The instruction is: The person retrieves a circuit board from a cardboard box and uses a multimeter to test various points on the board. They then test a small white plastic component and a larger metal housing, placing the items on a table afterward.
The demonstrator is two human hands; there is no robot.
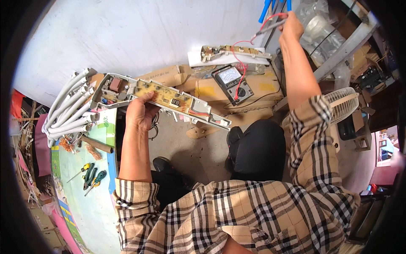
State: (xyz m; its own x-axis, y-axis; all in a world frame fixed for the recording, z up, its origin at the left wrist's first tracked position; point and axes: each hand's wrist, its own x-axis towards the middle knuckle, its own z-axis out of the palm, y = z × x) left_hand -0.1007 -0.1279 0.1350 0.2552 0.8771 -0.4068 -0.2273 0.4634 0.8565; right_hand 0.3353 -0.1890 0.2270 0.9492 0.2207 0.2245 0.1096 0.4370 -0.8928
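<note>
- Left hand [143,111]: gripping panel [160,101], thumb on top of the board, fingers curled underneath, mostly hidden.
- Panel: long, pale frame, tan circuit board, small two-digit display [174,102]; held slanting above the floor [186,148], its left end beside grey hoses [69,108]. Can't tell if that end touches the table [84,199].
- Right hand [292,27]: raised upper right, well apart from panel, closed round a grey probe [267,29]; exact finger placing unclear. Probe slants down to the left.
- Red lead [244,67]: loops from near right hand down to the lower part of the meter [231,84].
- Meter: dark case, white scale, round black knob, face up on cardboard [264,86].
- Second panel [237,53]: behind meter, near the wall [139,38].
- Table: hoses at far end; brown rod [96,144] just beside them; dark-green-handled pliers [89,175] nearer the person, between two screwdrivers.
- Fan [343,105]: white guard, right of the right forearm.
</note>
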